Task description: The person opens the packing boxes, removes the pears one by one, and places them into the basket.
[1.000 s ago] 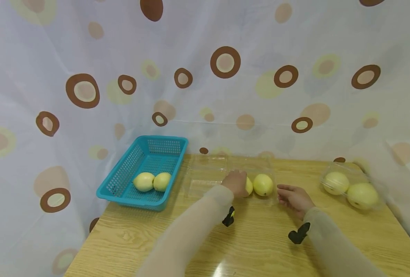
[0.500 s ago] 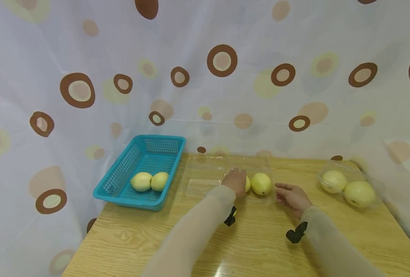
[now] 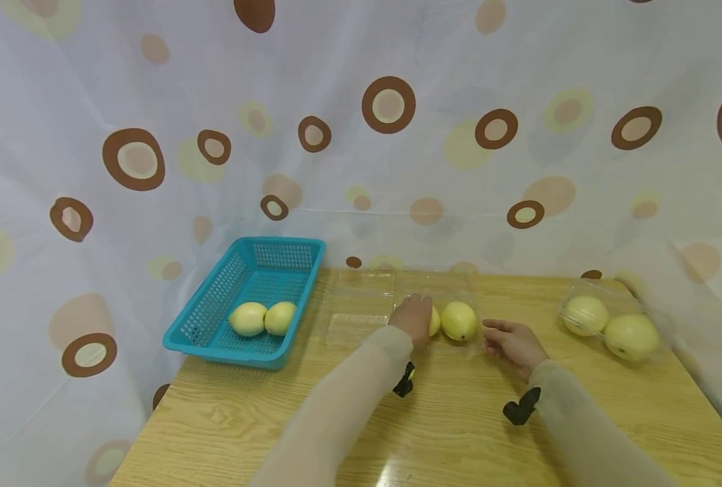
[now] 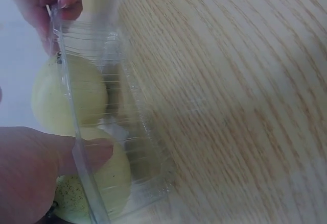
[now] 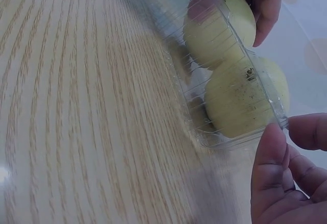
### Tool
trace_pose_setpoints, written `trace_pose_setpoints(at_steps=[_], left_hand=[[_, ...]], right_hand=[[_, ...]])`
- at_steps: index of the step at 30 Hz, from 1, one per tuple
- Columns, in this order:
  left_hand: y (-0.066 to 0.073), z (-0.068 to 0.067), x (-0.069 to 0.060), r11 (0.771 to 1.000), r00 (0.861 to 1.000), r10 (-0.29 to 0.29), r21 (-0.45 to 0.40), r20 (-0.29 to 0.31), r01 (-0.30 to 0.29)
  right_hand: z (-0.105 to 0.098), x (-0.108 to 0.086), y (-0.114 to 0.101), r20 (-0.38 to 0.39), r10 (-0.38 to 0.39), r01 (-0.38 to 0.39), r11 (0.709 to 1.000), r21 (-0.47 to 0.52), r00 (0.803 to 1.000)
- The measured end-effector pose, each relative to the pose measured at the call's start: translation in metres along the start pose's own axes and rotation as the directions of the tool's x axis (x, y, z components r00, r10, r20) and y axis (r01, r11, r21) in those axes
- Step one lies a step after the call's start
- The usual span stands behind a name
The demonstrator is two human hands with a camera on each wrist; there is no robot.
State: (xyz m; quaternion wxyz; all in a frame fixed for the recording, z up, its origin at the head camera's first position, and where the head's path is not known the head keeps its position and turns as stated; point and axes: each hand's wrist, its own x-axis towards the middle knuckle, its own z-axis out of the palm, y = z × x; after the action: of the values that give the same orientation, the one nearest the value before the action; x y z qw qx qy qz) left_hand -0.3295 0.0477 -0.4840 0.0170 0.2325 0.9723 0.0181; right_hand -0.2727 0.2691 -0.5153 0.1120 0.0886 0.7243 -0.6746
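While your left hand (image 3: 413,320) grips one yellow fruit (image 5: 220,35), thumb on the side nearest you and fingers curled round behind, your right hand (image 3: 515,347) pinches the corner of a clear plastic container (image 3: 358,327) between thumb and forefinger. The gripped fruit sits inside that container, under your left fingers; a second fruit (image 3: 459,321) lies just beside it, between your two hands. The wall looks thin, so a hard squeeze or tug from your right fingertips could buckle that corner or tip the container. Should your left thumb let go unevenly, the rounded fruit could roll into its neighbour and shove it against the wall by your right fingers.
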Motion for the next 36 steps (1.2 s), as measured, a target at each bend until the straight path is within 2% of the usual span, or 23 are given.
trace_pose_setpoints(at_steps=[6, 16, 30, 36], left_hand=[[-0.002, -0.008, -0.004, 0.999, 0.999, 0.035, -0.004, -0.006, -0.035], [-0.006, -0.020, -0.007, 0.993, 0.994, 0.093, -0.073, -0.052, -0.097], [-0.023, -0.057, -0.048, 0.980, 0.976, 0.181, -0.059, -0.121, -0.189], [-0.036, -0.069, -0.061, 0.973, 0.967, 0.194, -0.091, -0.166, -0.211]], right_hand=[[0.000, 0.000, 0.001, 0.004, -0.007, 0.007, 1.000, -0.002, 1.000], [-0.002, 0.002, 0.000, 0.002, -0.019, 0.019, 0.999, -0.033, 1.000], [-0.001, 0.002, 0.003, 0.005, -0.004, 0.004, 0.999, -0.047, 1.000], [-0.004, 0.001, 0.004, 0.012, -0.013, 0.013, 0.998, -0.061, 1.000]])
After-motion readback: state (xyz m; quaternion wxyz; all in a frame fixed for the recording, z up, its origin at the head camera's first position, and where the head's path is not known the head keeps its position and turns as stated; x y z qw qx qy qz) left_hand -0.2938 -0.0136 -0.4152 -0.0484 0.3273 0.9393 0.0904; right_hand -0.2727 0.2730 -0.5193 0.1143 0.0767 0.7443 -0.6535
